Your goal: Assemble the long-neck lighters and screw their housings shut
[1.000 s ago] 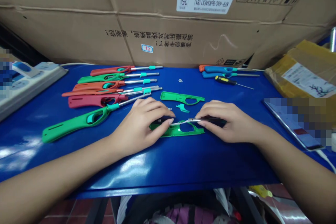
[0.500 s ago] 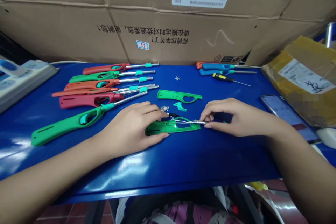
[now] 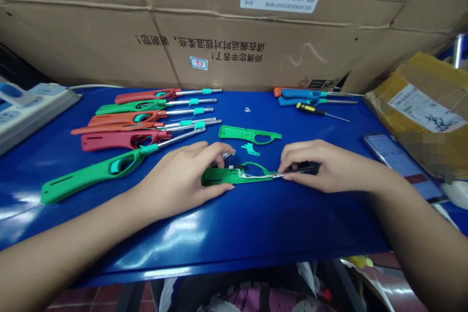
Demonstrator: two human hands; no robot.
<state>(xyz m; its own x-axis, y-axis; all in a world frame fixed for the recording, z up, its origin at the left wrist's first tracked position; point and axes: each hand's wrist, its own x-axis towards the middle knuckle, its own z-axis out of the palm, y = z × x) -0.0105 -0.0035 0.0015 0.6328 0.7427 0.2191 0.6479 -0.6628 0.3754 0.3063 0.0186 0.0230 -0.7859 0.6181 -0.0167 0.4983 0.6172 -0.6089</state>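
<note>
My left hand grips the rear end of an opened green lighter shell half, thumb along its near edge. Its curled fingers are by a small metal part, partly hidden. My right hand is closed on a metal lighter tube, whose inner end meets the shell's front tip. Thin white wires run from the tube into the shell. Behind lie the other green shell half and a loose turquoise trigger piece.
Several assembled lighters lie at the left, beside a power strip. Small screws, a screwdriver and blue lighters are at the back. A phone and a taped parcel stand right; a big carton walls the back.
The tube in my right hand has come down level at the shell's front tip, and the wires now lie lower in the shell. My left fingers have curled back from the shell's middle.
</note>
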